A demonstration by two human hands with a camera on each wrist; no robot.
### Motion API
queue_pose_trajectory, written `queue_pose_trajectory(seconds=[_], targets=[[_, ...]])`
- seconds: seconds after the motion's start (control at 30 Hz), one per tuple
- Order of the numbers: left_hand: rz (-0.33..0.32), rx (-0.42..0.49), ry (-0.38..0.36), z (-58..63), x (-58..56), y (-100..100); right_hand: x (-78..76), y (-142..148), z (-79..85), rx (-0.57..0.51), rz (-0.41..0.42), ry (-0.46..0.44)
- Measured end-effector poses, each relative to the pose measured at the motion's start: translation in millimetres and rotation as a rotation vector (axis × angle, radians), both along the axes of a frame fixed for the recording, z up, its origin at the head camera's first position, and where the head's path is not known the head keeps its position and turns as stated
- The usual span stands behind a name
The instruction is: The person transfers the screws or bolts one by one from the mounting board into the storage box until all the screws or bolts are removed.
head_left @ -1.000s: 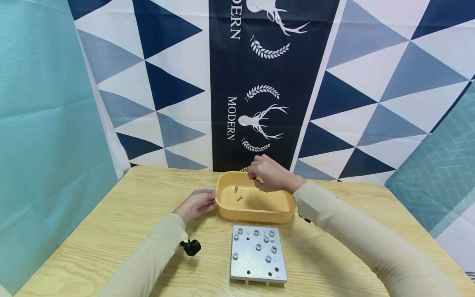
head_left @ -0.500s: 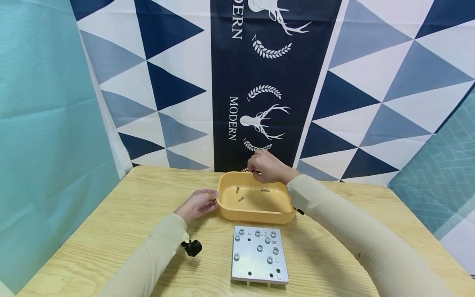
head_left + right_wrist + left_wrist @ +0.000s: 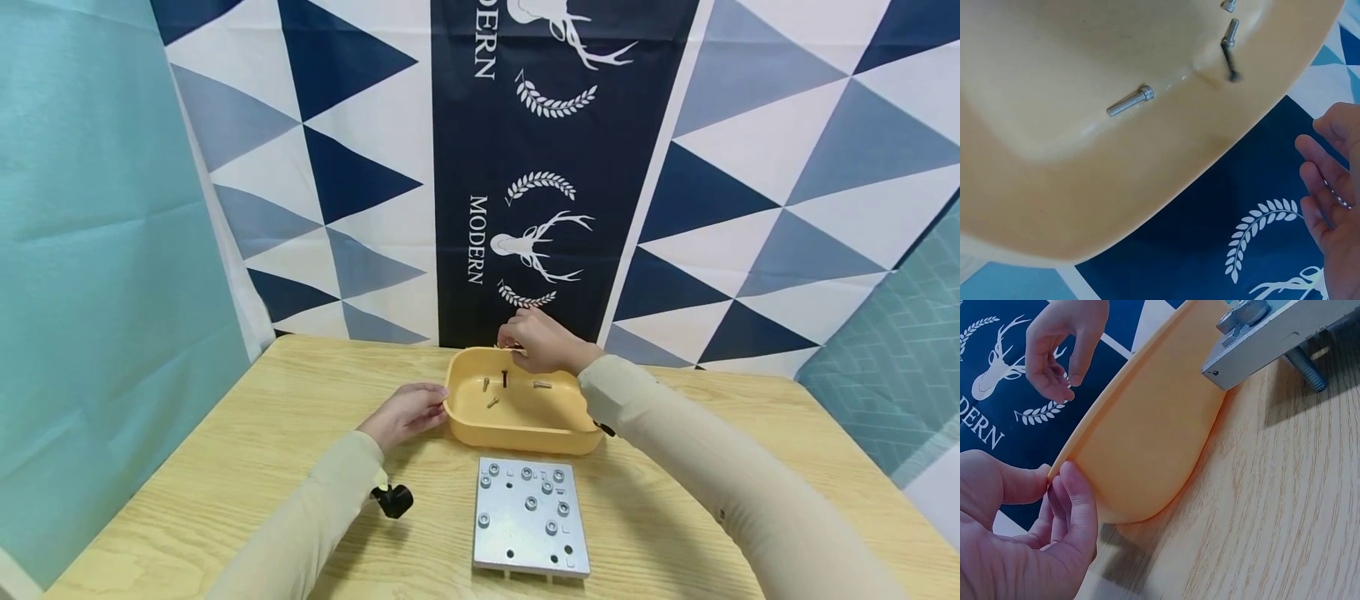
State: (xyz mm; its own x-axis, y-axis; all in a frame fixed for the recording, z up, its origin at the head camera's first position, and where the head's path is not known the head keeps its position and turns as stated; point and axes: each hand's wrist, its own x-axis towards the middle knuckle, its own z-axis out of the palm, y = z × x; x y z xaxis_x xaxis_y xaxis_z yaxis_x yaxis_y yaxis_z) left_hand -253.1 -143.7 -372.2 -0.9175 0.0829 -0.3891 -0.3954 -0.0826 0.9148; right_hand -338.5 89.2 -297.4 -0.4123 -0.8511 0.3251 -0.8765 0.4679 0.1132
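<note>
My left hand [image 3: 408, 412] pinches the left rim of a yellow plastic bin [image 3: 517, 438] between thumb and fingers, as the left wrist view shows closely. Over the bin's far side hovers my right hand [image 3: 543, 340], its thumb apart from the loosely bent fingers [image 3: 1319, 156]. A black screw [image 3: 505, 379] appears below that hand, inside the bin's outline; it is blurred in the right wrist view. Several silver socket-head screws lie on the bin's floor, including one screw [image 3: 1130, 102] near the wall.
In front of the bin stands a silver metal plate [image 3: 517, 537] with several socket-head bolts in it and a few bare holes. A bolt's threaded end [image 3: 1305, 367] sticks out beneath. Patterned cloth [image 3: 375, 250] hangs behind the wooden table [image 3: 315, 375].
My right hand rose slightly, then let go of the black screw, which now shows in the bin below it. The left hand keeps its hold on the rim.
</note>
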Motion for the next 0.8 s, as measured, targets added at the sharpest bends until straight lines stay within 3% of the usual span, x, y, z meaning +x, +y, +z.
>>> queue_pose_trajectory(seconds=[0.27, 0.8], targets=[[0.007, 0.0, 0.002, 1.0, -0.1, -1, 12.4, 5, 1.7, 0.03, 0.009, 0.028], [-0.003, 0.025, -0.001, 3.1, -0.4, 2, 66.9, 19, -9.0, 0.034, 0.122, 0.097]])
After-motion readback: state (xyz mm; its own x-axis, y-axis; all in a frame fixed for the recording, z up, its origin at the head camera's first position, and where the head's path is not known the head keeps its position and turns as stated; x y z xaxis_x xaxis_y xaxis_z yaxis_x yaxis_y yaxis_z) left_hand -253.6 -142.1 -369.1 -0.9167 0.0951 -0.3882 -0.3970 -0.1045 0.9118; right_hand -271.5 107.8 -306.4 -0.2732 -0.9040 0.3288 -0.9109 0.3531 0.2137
